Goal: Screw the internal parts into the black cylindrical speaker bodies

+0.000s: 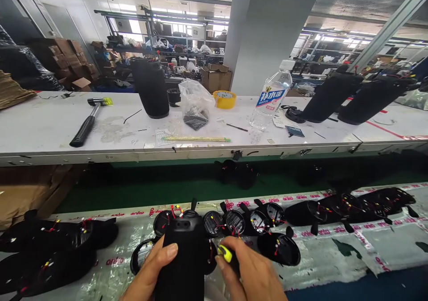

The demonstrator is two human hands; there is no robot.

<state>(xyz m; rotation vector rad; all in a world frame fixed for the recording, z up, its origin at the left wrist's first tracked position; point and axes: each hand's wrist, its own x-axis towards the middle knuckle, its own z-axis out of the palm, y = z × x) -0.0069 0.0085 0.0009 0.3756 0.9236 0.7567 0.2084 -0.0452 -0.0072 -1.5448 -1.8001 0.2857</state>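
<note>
My left hand [150,270] is closed round the side of a black fabric-covered speaker body [182,265], its thumb lying on the front. The body stands upright, with a small panel with holes near its top edge. Just right of it, my right hand [250,270] grips a black-and-yellow tool handle [226,253]; the rest of that tool is hidden by the fingers and does not show. Right behind the body, red and yellow wires [176,210] stick out of another black housing.
Open black housings [277,247] with loose wires lie on the plastic-covered lower surface [321,270]. On the white bench [127,134] are a hammer [87,125], black speaker bodies [151,89], a bagged part [195,107], yellow tape [224,100] and a water bottle [272,96].
</note>
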